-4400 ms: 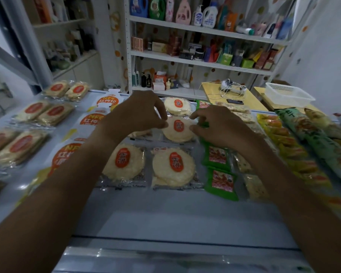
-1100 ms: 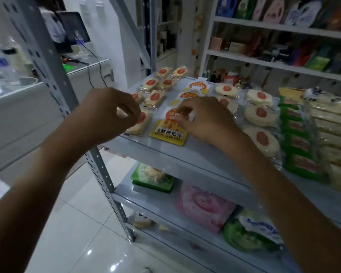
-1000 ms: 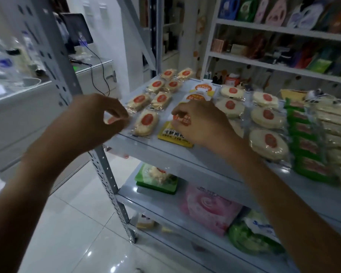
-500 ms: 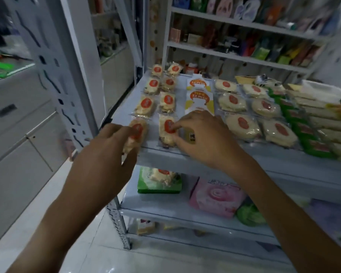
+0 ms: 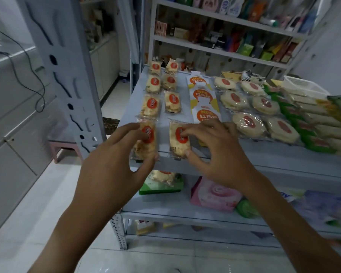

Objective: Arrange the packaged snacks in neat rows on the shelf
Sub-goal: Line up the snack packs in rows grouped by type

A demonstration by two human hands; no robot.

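Both front cracker packs now lie flat, left hand and right hand each pinching one of eight.

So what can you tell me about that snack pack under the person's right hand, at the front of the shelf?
The snack pack is an oblong clear plastic wrapper holding pale, golden rice-cracker-like pieces, with a round orange-red label bearing print too blurred to read. It lies flat, lengthwise front to back, at the front edge of the grey shelf, ending the second column from the left. The right hand pinches it, fingertips on the label, thumb at its near end.
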